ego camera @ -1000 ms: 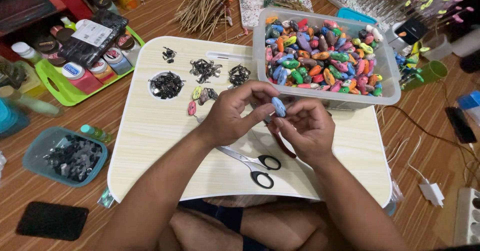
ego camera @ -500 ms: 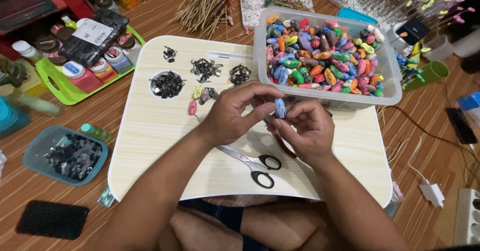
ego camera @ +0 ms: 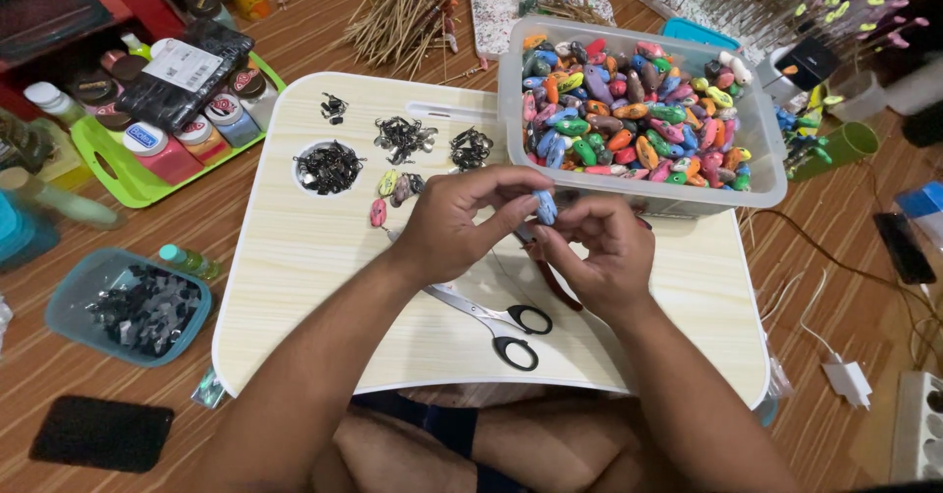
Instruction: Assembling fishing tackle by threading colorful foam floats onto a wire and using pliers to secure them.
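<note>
Both my hands meet over the middle of a small pale wooden lap table (ego camera: 314, 287). My left hand (ego camera: 462, 223) and my right hand (ego camera: 599, 257) pinch a small light-blue oval piece (ego camera: 546, 206) between their fingertips. Just behind them stands a clear plastic tub (ego camera: 776, 174) filled with many coloured oval pieces (ego camera: 629, 110). Black-handled scissors (ego camera: 496, 321) lie on the table below my hands. A dark red-handled tool (ego camera: 558, 287) lies partly hidden under my right hand.
Small piles of black metal bits (ego camera: 329, 167) and a few coloured pieces (ego camera: 393, 189) lie on the table's left half. A green tray with jars (ego camera: 118, 174), a teal tub (ego camera: 69, 297), a black phone (ego camera: 103, 434) and wooden sticks (ego camera: 408, 7) surround it on the floor.
My hands have stayed together on the light-blue piece, with only slight finger shifts. Nothing else has moved.
</note>
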